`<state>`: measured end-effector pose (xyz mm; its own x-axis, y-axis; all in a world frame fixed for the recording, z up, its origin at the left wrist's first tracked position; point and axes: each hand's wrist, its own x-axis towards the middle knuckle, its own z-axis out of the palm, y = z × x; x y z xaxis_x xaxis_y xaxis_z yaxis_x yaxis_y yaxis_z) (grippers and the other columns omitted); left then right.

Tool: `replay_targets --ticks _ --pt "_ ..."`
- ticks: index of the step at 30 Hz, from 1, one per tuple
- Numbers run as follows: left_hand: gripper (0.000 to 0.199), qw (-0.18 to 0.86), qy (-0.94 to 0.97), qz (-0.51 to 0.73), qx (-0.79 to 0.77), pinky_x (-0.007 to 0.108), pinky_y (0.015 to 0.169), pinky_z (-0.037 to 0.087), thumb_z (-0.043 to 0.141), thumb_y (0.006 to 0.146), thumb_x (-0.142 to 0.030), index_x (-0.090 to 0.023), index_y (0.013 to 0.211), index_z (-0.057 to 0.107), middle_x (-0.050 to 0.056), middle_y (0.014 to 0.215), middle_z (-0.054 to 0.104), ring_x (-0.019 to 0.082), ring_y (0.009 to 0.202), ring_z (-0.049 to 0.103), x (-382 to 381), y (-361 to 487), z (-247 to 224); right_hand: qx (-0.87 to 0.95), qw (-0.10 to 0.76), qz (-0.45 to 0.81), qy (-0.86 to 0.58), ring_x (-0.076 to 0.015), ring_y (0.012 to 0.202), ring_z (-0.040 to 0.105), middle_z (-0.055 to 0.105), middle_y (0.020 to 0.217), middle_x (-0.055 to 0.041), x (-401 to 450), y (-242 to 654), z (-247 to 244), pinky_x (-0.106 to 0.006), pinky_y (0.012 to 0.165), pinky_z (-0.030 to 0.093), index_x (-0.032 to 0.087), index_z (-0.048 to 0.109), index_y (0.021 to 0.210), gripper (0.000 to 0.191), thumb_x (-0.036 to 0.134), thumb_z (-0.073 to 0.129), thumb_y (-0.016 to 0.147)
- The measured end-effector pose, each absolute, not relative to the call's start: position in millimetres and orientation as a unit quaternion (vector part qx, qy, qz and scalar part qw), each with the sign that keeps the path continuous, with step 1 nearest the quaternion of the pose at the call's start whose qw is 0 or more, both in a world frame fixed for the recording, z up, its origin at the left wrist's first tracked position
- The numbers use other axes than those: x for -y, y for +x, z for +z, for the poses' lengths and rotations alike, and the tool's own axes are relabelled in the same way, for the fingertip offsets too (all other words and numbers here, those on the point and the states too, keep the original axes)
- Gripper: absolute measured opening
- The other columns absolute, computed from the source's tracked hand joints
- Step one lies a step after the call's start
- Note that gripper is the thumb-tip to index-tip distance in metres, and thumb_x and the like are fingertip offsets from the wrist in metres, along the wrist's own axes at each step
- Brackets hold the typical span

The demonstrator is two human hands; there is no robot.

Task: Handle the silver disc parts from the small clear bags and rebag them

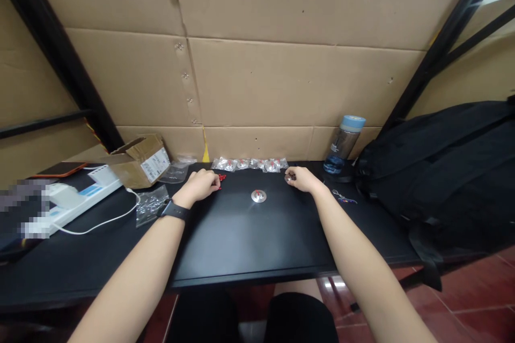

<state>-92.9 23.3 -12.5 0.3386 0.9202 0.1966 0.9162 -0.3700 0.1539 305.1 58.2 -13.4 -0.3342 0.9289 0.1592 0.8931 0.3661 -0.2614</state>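
My left hand (202, 185), with a dark watch on its wrist, is closed at a small group of red pieces (222, 177); a bit of red shows at its fingertips. On the right, my right hand (301, 178) has its fingers pressed together at some dark, shiny round pieces (289, 177). Between the hands a round silver disc (258, 196) with a red centre lies on the black table (257, 246). Behind it, several small clear packets (241, 164) with silver and red contents form a row along the cardboard wall.
An open cardboard box (139, 163), clear plastic bags (151, 204) and a white power strip (86, 198) with a cable are at left. At right stand a blue-capped bottle (341, 144) and a black backpack (442, 171), with a small keychain (345, 197) before them.
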Motion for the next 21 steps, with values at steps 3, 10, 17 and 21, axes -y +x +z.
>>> replay_targets --ticks 3,10,17,21 --pt "0.013 0.030 0.825 0.163 -0.541 0.034 0.087 0.044 0.058 0.087 -0.032 -0.027 0.084 0.070 0.003 0.095 0.077 0.025 0.098 0.067 -17.1 -83.7 -6.5 0.802 0.157 0.064 -0.573 -0.0216 0.095 0.070 0.075 0.103 -0.0070 -58.9 308.4 -14.5 -0.027 0.083 0.050 0.022 0.072 0.106 0.029 0.018 0.072 0.077" --pt "0.019 0.167 0.819 0.296 -0.462 0.030 0.088 0.048 0.066 0.086 -0.042 -0.026 0.092 0.074 0.000 0.090 0.079 0.019 0.088 0.072 1.6 -41.7 1.0 0.810 0.294 0.125 -0.491 -0.0182 0.089 0.068 0.072 0.108 -0.0064 -49.6 292.7 -8.0 -0.029 0.083 0.053 0.021 0.067 0.111 0.031 0.023 0.072 0.080" --pt "0.029 0.174 0.788 0.362 -0.467 0.032 0.084 0.051 0.059 0.092 -0.048 -0.025 0.094 0.077 0.002 0.098 0.079 0.020 0.082 0.070 12.8 -13.8 -2.7 0.786 0.430 0.310 -0.318 -0.0213 0.101 0.070 0.064 0.126 -0.0102 -8.7 224.2 2.1 -0.031 0.076 0.059 0.023 0.061 0.120 0.041 0.030 0.074 0.081" --pt "0.023 0.158 0.788 0.406 -0.435 0.032 0.090 0.049 0.059 0.094 -0.041 -0.024 0.094 0.075 0.003 0.102 0.075 0.021 0.094 0.068 12.1 -9.1 -6.7 0.782 0.463 0.313 -0.275 -0.0230 0.106 0.070 0.065 0.122 -0.0096 10.3 200.4 3.7 -0.032 0.079 0.059 0.023 0.061 0.121 0.042 0.028 0.075 0.082"
